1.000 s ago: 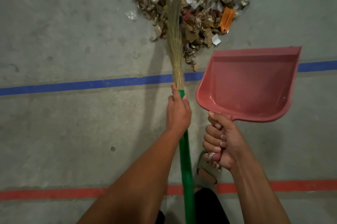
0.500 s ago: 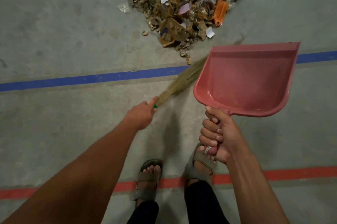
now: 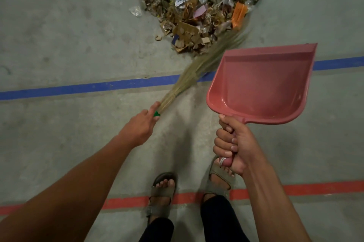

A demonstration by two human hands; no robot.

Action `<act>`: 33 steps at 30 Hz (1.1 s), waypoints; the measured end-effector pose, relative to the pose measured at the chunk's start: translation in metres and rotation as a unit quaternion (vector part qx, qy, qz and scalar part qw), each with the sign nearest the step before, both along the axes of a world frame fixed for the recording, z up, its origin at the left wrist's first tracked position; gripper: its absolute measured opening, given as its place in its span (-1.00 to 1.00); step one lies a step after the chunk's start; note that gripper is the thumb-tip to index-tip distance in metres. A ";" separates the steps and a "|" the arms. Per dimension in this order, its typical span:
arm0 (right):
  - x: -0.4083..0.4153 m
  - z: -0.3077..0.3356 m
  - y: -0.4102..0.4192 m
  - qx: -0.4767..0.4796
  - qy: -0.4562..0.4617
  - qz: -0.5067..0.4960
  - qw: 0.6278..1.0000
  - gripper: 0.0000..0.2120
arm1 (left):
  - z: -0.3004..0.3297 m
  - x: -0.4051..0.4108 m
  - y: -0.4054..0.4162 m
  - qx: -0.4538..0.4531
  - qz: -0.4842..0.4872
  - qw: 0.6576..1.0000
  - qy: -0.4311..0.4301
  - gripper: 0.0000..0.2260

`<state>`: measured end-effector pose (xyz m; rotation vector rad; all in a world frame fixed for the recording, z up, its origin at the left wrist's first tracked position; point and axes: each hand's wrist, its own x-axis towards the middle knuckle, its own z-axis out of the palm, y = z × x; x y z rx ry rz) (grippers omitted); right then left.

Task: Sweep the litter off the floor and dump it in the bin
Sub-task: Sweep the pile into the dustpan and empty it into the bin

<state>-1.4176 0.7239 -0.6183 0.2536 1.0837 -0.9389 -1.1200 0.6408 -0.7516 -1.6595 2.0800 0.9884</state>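
Left hand grips the broom at the green handle top, bristles angled up-right and blurred against the near edge of the litter pile. Right hand is wrapped tight round the pink dustpan handle, pan held above the floor, just right of the bristles, over the blue line.

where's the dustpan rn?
Head view, right of centre: the pink dustpan is held by its handle in the right hand, above the blue floor line, just right of the broom bristles.
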 end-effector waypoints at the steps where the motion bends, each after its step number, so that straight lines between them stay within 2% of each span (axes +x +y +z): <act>1: -0.001 0.000 0.000 -0.002 0.003 -0.001 1.000 -0.60 | -0.003 -0.001 0.004 0.006 -0.006 1.000 -0.012 -0.53; 5: -0.004 -0.001 0.000 -0.008 0.009 -0.001 1.000 -0.61 | -0.014 -0.012 -0.005 0.000 0.022 0.999 -0.039 -0.52; 10: -0.008 -0.003 -0.002 -0.014 0.006 -0.006 1.000 -0.61 | -0.002 -0.046 -0.008 -0.041 0.048 0.997 0.050 -0.52; 13: -0.014 -0.003 -0.009 -0.016 -0.003 -0.010 1.000 -0.61 | 0.005 -0.070 -0.006 -0.050 0.034 0.996 0.070 -0.51; 17: -0.032 -0.002 -0.029 -0.023 -0.009 -0.015 1.000 -0.60 | -0.002 -0.110 -0.033 -0.049 0.023 0.998 0.042 -0.51; 20: -0.046 -0.002 -0.049 -0.032 -0.022 -0.029 0.999 -0.61 | -0.007 -0.138 -0.064 -0.044 0.053 0.998 0.016 -0.49; 27: -0.073 -0.015 -0.083 -0.042 -0.059 0.000 0.997 -0.64 | 0.025 -0.165 -0.094 -0.099 0.095 0.987 0.083 -0.54; 33: -0.084 -0.034 -0.093 -0.017 -0.078 0.023 0.997 -0.66 | 0.045 -0.170 -0.130 -0.131 0.122 0.982 0.060 -0.53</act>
